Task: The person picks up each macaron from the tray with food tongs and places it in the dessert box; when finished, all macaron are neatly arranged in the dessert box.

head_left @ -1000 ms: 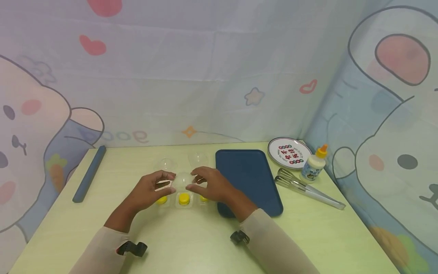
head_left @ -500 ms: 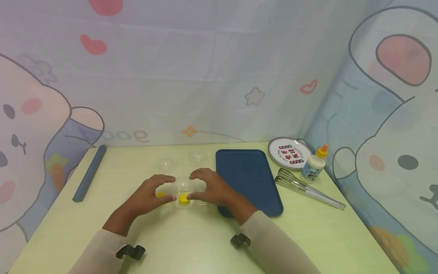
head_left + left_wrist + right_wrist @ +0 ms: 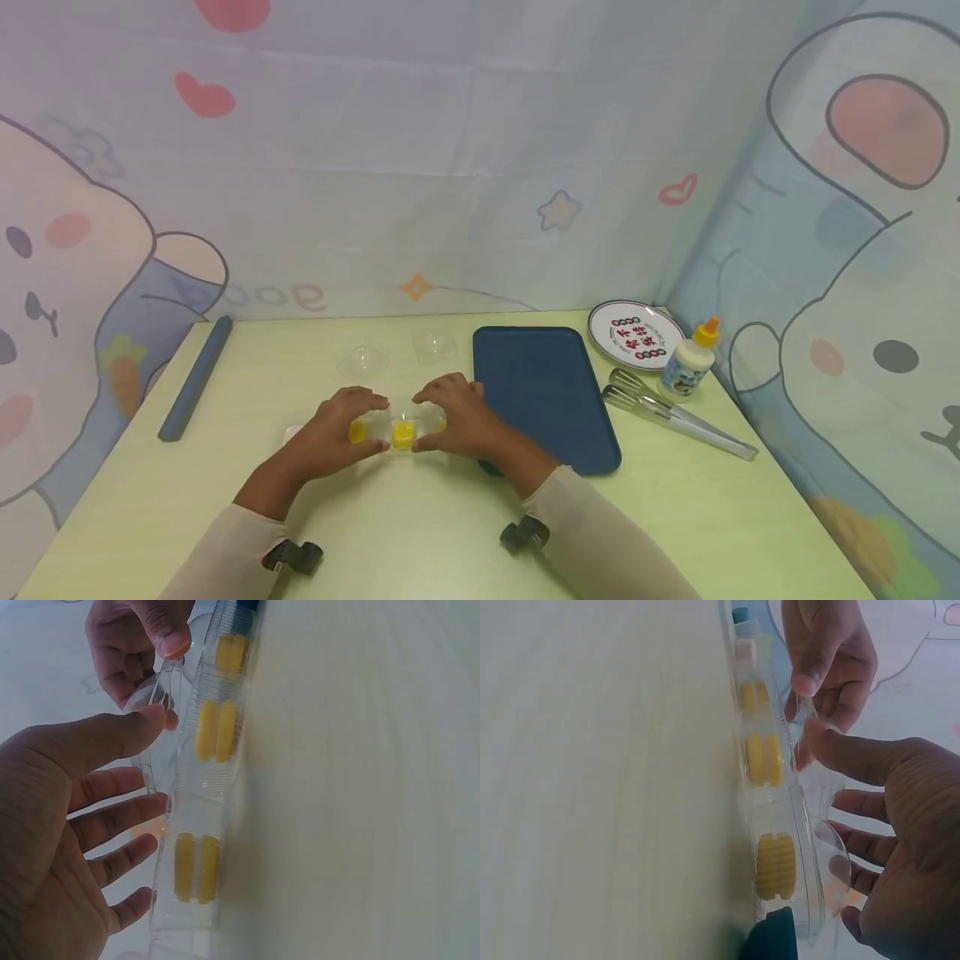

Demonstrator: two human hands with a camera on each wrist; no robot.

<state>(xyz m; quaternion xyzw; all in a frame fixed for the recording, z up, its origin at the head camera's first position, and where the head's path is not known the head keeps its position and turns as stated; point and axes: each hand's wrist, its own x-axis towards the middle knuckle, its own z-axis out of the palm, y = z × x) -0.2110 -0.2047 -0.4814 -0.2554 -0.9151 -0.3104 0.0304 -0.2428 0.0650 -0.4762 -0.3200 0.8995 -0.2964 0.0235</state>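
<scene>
Between both hands is a clear domed plastic lid (image 3: 161, 697), just above the middle clear box on the table. My left hand (image 3: 337, 433) pinches the lid's left side between thumb and fingers. From the right, my right hand (image 3: 461, 421) pinches the opposite side. Inside the middle box sits a yellow macaron (image 3: 403, 433), its two shells visible from the side in the left wrist view. A further box with a yellow macaron (image 3: 196, 866) stands by the left hand. By the right hand stands another boxed yellow macaron (image 3: 775, 866), with a domed lid on its box.
Two clear domed lids (image 3: 363, 360) lie behind the hands. A dark blue tray (image 3: 536, 392) is to the right. Beyond it are a printed plate (image 3: 636, 335), a glue-type bottle (image 3: 687, 364) and metal tongs (image 3: 678, 417). A blue-grey roll (image 3: 197, 379) lies far left.
Both hands have lowered the clear lid toward me, from behind the middle box to over it. The yellow macaron now shows between the thumbs, under the clear plastic.
</scene>
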